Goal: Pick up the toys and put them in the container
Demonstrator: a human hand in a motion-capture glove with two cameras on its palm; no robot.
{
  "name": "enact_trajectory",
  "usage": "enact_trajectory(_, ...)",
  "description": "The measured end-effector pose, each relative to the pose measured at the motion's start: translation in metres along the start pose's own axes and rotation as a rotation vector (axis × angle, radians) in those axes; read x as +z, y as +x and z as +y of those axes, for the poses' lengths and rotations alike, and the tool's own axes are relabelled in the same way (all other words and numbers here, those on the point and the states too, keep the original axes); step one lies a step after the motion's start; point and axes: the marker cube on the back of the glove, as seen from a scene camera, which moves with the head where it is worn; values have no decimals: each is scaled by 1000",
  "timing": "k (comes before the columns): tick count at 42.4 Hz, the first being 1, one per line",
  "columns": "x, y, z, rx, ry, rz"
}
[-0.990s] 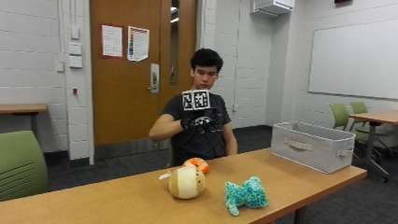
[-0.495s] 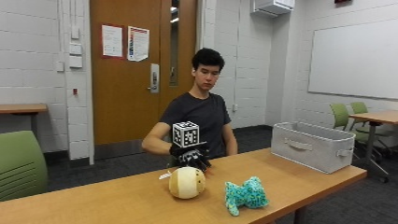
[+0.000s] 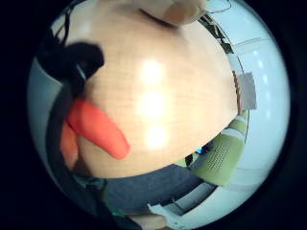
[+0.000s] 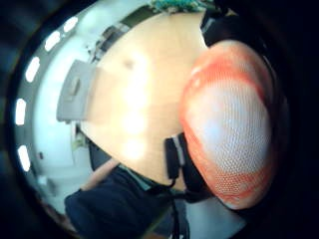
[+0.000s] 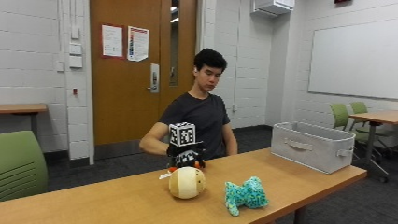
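In the outside view my gloved right hand (image 5: 185, 156) is down on a small orange toy (image 5: 198, 164), just behind a round cream plush toy (image 5: 187, 182) on the wooden table (image 5: 93, 200). The orange toy (image 4: 232, 124) fills much of the thumb side palm view, with black-gloved fingers (image 4: 175, 158) curled around its edge. An orange part (image 3: 98, 129) also shows over the tabletop in the little finger side view. A teal plush toy (image 5: 245, 195) lies near the table's front edge. The grey fabric container (image 5: 314, 145) stands at the table's right end, well away from my hand.
The person's bare left arm (image 5: 229, 140) hangs behind the table's far edge. A green chair (image 5: 22, 163) stands at the left, and more chairs and a second table (image 5: 373, 116) at the right. Bare tabletop lies between the toys and the container.
My hand has come down from chest height to the table and now covers and grips the orange toy behind the cream one. The other toys and the container have not moved.
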Motion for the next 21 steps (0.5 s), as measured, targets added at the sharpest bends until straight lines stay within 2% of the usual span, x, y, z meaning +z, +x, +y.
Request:
enact_trajectory(3, -4, 2, 6, -89, -50, 17)
enact_trajectory(15, -26, -11, -27, -110, -135, 65)
enact_trajectory(21, -73, -34, -57, -133, -101, 47)
